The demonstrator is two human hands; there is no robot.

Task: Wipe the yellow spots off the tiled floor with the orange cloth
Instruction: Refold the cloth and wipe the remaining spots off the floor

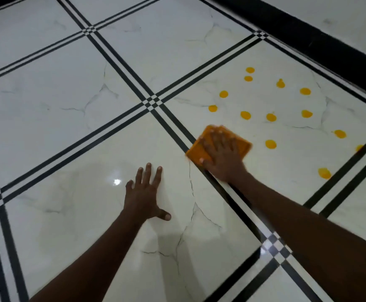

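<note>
Glossy white marble-look tiles [47, 131] w/ black double-line borders [121, 62]; dark band [321, 42], maybe skirting; light glare [117, 182].

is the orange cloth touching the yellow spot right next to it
Apart. The head view shows a strip of bare white tile between the orange cloth edge and the nearest yellow spot.

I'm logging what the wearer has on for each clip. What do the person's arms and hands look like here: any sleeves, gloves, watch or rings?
Both forearms are bare as far as the frame shows: no sleeves and no gloves. The left hand and right hand show no watch, bracelet or ring, though the right one is slightly blurred.
</note>
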